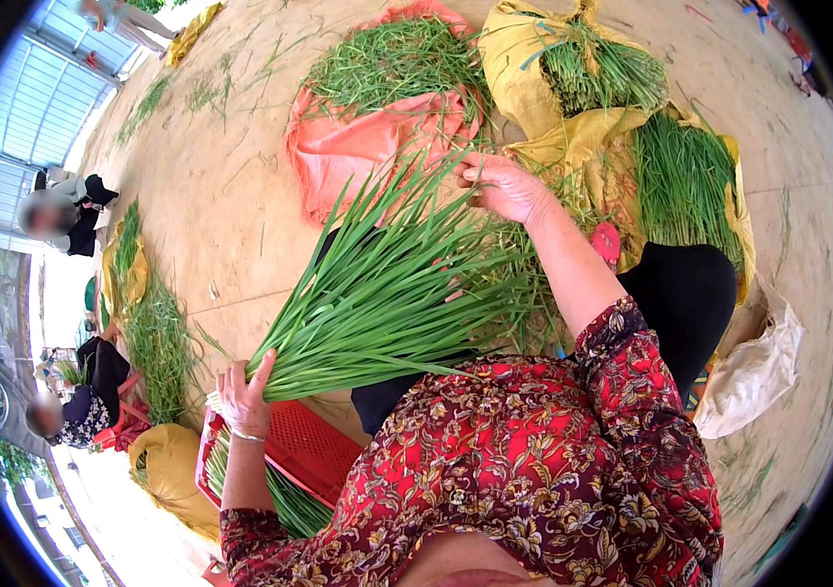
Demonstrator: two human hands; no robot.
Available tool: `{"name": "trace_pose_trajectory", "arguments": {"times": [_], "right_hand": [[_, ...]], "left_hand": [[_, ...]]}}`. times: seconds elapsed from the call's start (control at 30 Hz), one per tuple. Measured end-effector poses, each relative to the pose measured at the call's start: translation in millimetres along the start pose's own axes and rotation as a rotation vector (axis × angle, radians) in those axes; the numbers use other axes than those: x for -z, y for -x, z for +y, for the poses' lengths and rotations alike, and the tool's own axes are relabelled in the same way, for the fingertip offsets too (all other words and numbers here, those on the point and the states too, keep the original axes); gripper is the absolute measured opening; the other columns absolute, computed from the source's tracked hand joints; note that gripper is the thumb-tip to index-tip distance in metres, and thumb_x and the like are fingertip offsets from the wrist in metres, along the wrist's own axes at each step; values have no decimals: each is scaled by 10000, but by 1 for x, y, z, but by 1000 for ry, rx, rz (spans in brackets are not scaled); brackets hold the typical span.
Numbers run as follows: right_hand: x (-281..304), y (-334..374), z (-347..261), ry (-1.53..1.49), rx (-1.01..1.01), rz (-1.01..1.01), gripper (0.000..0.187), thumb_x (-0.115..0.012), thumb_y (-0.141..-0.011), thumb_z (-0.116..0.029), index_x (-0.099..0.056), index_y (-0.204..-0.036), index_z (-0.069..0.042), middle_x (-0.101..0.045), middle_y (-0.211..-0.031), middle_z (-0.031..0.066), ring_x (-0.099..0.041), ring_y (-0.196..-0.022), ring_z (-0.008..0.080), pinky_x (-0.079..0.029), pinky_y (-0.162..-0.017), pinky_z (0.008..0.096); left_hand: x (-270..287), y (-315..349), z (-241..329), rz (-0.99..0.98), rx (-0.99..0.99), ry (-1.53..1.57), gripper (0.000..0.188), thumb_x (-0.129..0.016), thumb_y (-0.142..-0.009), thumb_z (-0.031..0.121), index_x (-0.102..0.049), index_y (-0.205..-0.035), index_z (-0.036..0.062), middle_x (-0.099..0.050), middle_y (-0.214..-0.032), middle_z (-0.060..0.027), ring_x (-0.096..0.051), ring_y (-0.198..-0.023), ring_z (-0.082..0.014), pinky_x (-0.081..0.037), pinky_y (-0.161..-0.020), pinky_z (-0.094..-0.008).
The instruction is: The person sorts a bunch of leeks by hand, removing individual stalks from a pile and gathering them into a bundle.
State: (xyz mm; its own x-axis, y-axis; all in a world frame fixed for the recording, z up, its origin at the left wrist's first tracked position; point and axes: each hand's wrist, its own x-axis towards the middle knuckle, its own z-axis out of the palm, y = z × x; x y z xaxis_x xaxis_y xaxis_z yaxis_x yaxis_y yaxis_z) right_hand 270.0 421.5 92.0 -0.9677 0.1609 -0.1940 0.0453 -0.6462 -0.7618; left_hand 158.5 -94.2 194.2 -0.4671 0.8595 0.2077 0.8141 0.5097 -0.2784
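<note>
A big bunch of long green chives [397, 303] fans out across my lap. My left hand [248, 399] is closed around its pale stem end, at the left. At the far end of the leaves, my right hand [512, 188] has thumb and fingers pinched together on a few thin leaf tips. Under my left forearm is a red plastic crate [314, 435], with more chives [294, 504] lying inside it. Part of the crate is hidden by the bunch and my sleeve.
Ahead lies a pink sack [362, 147] heaped with loose greens [402, 64]. Yellow sacks [524, 73] with chive bundles [685, 181] stand at the right. A white sack [754, 377] lies beside my knee. Two people [93, 386] sit at the left near a stuffed yellow sack [177, 474].
</note>
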Motion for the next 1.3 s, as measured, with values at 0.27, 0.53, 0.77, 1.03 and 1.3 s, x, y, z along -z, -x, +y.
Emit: {"name": "trace_pose_trajectory", "arguments": {"times": [0.27, 0.53, 0.77, 1.03, 1.3], "right_hand": [[-12, -12, 8, -161, 70, 315, 247, -679, -886, -211, -669, -1126, -156, -610, -838, -61, -552, -766, 82, -463, -712, 297], [-18, -20, 7, -102, 79, 374, 133, -678, -892, -195, -695, -1013, -143, -648, -853, -39, -578, -769, 89, -470, -666, 284], [-31, -41, 20, -216, 176, 459, 113, -672, -894, -181, -648, -809, -110, -646, -732, 19, -567, -594, 133, -453, -518, 288], [-37, -26, 20, -224, 180, 432, 116, -549, -897, -144, -618, -963, -79, -631, -812, 16, -581, -701, 154, -453, -627, 310], [-29, -2, 5, -188, 311, 359, 231, -627, -905, -238, -632, -1074, -82, -632, -851, -3, -591, -789, 140, -460, -687, 312]], "left_hand": [[0, 1, 2, -11, 3, 16, 656, -666, -699, 131, -541, -1314, 319, -531, -950, -82, -553, -810, -276, -433, -730, -406], [3, -1, 6, 12, 14, 36, 645, -670, -697, 133, -552, -1305, 315, -533, -944, -77, -555, -805, -270, -433, -729, -404], [2, 0, 6, 11, 17, 29, 626, -670, -706, 147, -559, -1300, 310, -530, -928, -68, -553, -802, -262, -432, -720, -399], [3, -1, 10, 27, 20, 37, 636, -686, -695, 163, -558, -1301, 311, -528, -921, -68, -549, -789, -260, -433, -718, -399], [2, -1, 7, 13, 15, 43, 626, -680, -705, 155, -560, -1300, 310, -535, -924, -72, -550, -799, -259, -430, -728, -398]]}}
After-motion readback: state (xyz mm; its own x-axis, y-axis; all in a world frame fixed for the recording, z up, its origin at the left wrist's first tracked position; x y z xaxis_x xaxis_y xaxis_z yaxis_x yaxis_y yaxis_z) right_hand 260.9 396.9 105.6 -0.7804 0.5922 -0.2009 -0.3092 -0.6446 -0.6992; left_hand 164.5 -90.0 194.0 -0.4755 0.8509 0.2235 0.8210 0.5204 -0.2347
